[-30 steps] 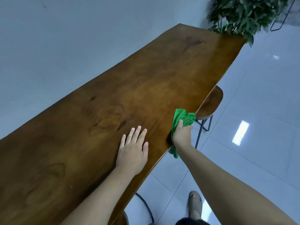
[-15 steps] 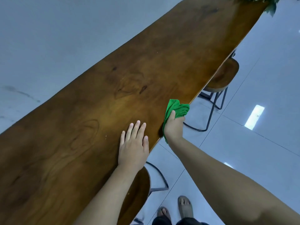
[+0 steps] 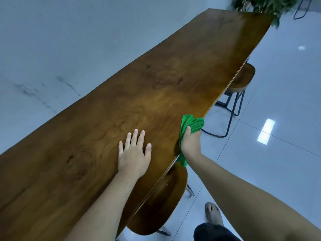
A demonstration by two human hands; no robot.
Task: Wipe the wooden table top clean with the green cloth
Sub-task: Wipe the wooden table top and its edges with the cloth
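Head view. Cloth [image 3: 192, 123] is bunched on the tabletop's [image 3: 156, 84] near edge, and one end hangs below the rim. Right hand [image 3: 191, 142]: grip closed round the bunch, thumb on top, holding nothing else. Left hand [image 3: 133, 155]: flat, palm down on the wood just beside the cloth, fingers straight, grip open and empty.

Step in hand (judged): wiping along the front edge. To do it well:
- Flatten the bunch so more cloth meets the wood.
- Press down and onto the rim, running long overlapping passes with the edge.
- Then work inward toward the wall side, taking the pale speck [image 3: 152, 118] ahead of the left hand.
- Use the left hand as a brace, but lift it so its patch gets wiped.

I cannot tell which areas are already done.

Versus 0.5 s ago:
- Both hands sit further from the plant [image 3: 265, 4] end, going by the grain knots.
- The grip on the cloth is unchanged and the left hand is still flat.
- The plant is back in view.
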